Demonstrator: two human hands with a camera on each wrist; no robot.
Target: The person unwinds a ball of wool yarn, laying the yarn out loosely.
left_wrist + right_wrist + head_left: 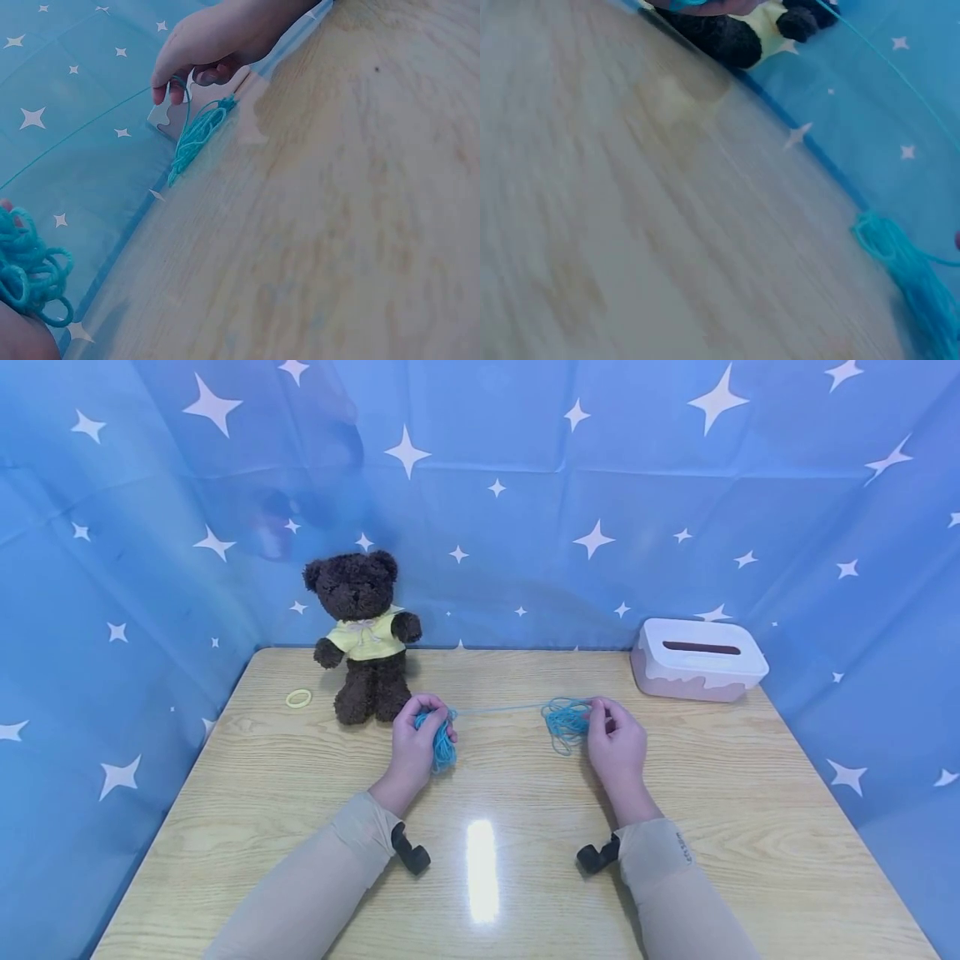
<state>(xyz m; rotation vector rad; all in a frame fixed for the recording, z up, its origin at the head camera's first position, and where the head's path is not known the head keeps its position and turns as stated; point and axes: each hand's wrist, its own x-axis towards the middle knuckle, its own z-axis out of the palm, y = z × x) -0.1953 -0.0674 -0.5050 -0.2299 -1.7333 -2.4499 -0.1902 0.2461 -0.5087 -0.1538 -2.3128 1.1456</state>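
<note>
In the head view, my left hand [411, 745] grips a looped bundle of turquoise yarn [444, 752], its thumb laid over the strands. Across from it, my right hand [619, 745] pinches the yarn between thumb and fingertips. A looser tangle of loops [564, 722] gathers just left of those fingertips. One thin strand [501, 708] runs nearly straight between the hands. From the left wrist, a loop hangs from the right fingertips above the loose tangle [201, 135]. The right wrist view catches that tangle [911, 277] at its edge, with most of the right hand out of frame.
A dark brown teddy bear [357, 602] in a yellow top stands behind my left hand. Left of it lies a small yellow ring [298, 698]. A white and pink tissue box [697, 685] sits at the back right of the wooden table [300, 802], before a starry blue curtain [510, 568].
</note>
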